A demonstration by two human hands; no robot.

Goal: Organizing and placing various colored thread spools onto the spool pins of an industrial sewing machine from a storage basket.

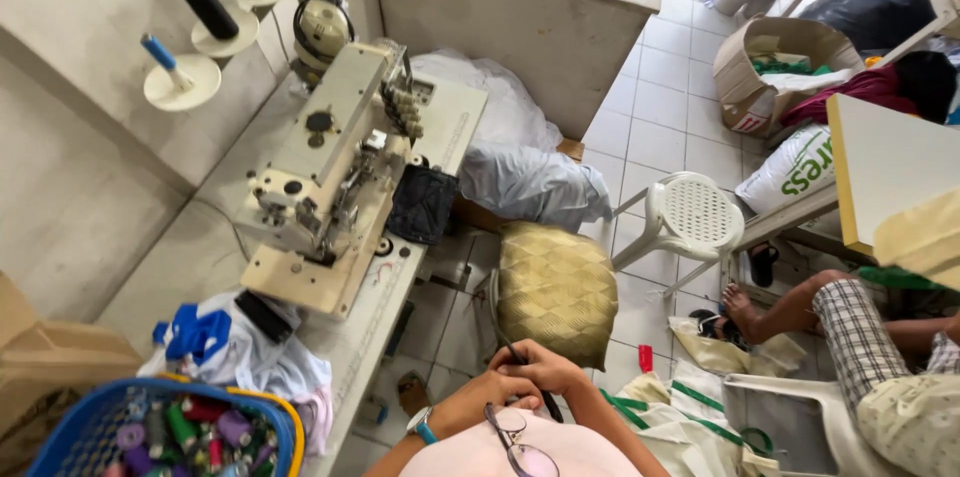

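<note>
We are looking down past our own chest, and both hands are meeting low in the view, just in front of the woven gold cushion point(556, 289) on the seat. Our right hand point(545, 369) is curling round a thin dark pen-like tool point(530, 378), its grip clenched on the shaft, the tip poking up toward the cushion and the other end slanting down past the fingers. Our left hand point(478, 399), a watch with a teal strap point(422, 426) on the wrist, is pressing against the right one; its grip we cannot tell, since the fingers are tucked out of sight. A pair of glasses point(520, 442) is hanging on our pink top just below. To the left, the sewing machine point(330, 162) is sitting on the bench point(360, 337), with dark cloth point(422, 202) beside it and a blue basket of thread spools point(170, 432) at the near corner. On the right, another person's bare foot point(742, 309) is resting near a white plastic stool point(690, 217).
</note>
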